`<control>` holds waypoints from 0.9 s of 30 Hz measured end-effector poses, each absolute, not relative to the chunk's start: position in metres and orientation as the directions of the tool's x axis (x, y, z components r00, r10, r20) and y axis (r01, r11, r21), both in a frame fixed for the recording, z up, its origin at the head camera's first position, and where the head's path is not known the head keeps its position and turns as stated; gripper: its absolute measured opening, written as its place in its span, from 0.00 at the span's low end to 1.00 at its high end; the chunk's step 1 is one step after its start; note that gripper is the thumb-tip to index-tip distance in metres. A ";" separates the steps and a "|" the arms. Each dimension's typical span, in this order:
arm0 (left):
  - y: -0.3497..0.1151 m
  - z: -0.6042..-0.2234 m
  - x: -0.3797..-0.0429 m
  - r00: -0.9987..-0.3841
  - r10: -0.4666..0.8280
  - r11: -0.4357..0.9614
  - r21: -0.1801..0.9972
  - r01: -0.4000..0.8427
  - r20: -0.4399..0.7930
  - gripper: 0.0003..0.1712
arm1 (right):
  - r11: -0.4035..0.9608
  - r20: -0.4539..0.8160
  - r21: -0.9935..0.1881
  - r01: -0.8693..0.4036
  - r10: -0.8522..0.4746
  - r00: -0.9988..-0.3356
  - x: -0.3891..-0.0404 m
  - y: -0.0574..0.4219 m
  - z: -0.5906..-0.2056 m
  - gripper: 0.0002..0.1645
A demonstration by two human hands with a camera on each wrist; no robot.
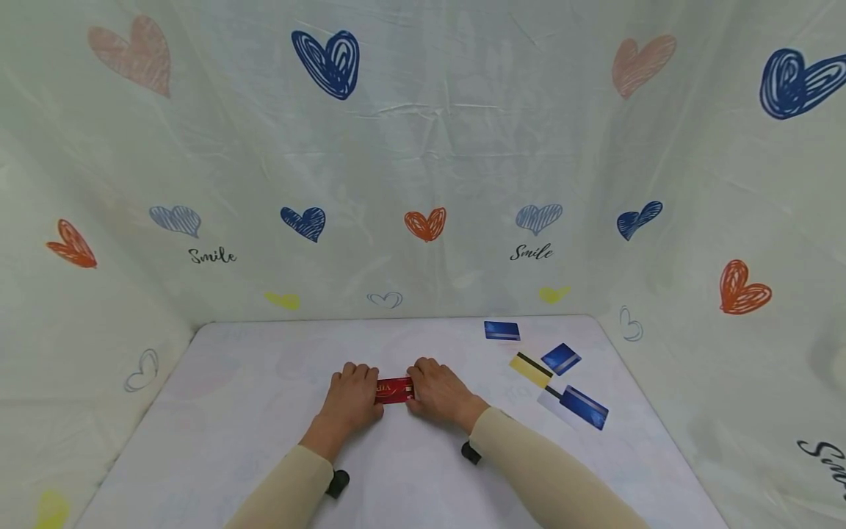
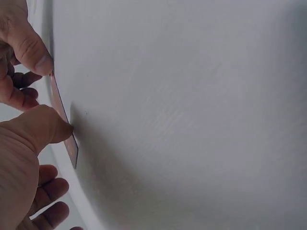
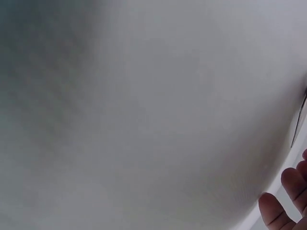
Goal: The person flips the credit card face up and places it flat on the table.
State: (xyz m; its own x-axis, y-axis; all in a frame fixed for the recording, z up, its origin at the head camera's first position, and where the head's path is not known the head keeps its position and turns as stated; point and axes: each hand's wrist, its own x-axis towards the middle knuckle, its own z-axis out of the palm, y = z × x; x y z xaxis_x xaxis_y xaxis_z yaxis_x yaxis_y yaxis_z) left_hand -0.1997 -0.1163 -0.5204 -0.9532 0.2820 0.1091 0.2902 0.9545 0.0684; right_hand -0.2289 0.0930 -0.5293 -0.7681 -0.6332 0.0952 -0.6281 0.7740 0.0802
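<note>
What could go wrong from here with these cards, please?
The red card might bend if the left hand and right hand, which hold its opposite ends, press inward. If the right arm swings outward, its sleeve could nudge the nearest blue card.

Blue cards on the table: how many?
3: the far blue card, at the back of the table; the middle blue card, right of the yellow card; the near blue card, furthest right. Any underneath would be hidden.

Head view evenly lit; both wrist views show a dim, softly shadowed tabletop (image 2: 192, 105).
</note>
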 end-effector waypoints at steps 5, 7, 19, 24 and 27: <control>-0.113 -0.524 -0.186 -0.950 0.287 0.951 0.080 0.298 0.119 0.32 | 0.784 0.095 0.079 -0.616 -0.621 -0.778 -0.222 0.097 -0.534 0.34; -0.109 -0.526 -0.177 -0.946 0.305 0.945 0.092 0.315 0.111 0.31 | 0.781 0.083 0.085 -0.618 -0.624 -0.777 -0.218 0.099 -0.534 0.35; -0.100 -0.528 -0.149 -0.924 0.382 0.908 0.193 0.372 -0.016 0.42 | 0.751 -0.074 0.017 -0.661 -0.658 -0.749 -0.194 0.105 -0.527 0.40; -0.104 -0.528 -0.149 -0.925 0.374 0.911 0.211 0.355 -0.060 0.45 | 0.746 -0.121 0.025 -0.666 -0.659 -0.742 -0.190 0.100 -0.528 0.40; -0.107 -0.527 -0.152 -0.930 0.361 0.918 0.202 0.341 -0.071 0.47 | 0.738 -0.118 0.049 -0.673 -0.665 -0.738 -0.190 0.096 -0.528 0.40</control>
